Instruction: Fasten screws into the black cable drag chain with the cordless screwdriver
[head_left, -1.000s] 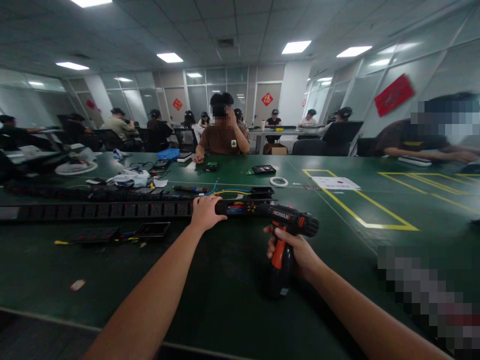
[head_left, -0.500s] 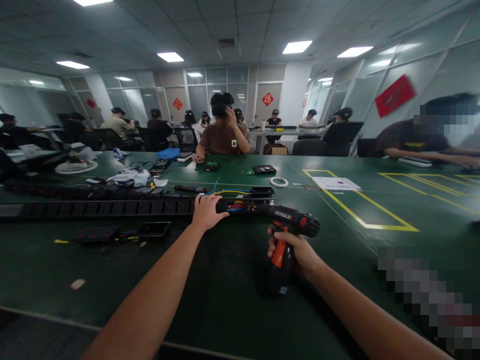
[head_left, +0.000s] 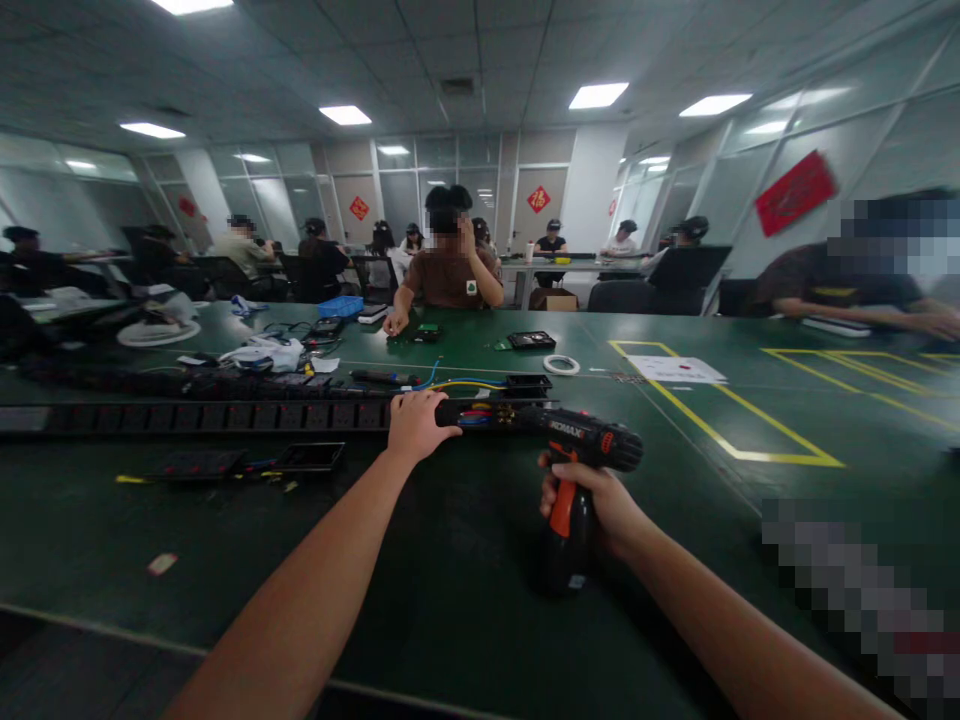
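Observation:
A long black power strip with a row of sockets lies across the green table. My left hand is wrapped over it near its right end, fingers hidden behind its far side. Right of that hand, coloured wires and brass-coloured parts show in the strip's open end. My right hand grips the handle of a black and orange cordless drill. The drill points left, its front end at the strip's open end; whether its tip touches anything there is too dark to tell.
A socket module with a black frame lies in front of the strip. Behind it are a screwdriver, a plastic bag, a white tape ring and a paper sheet. A person sits opposite; another sits at right.
The whole view has shifted slightly, so things appear a little further right. Both hands keep their holds on the power strip and the drill.

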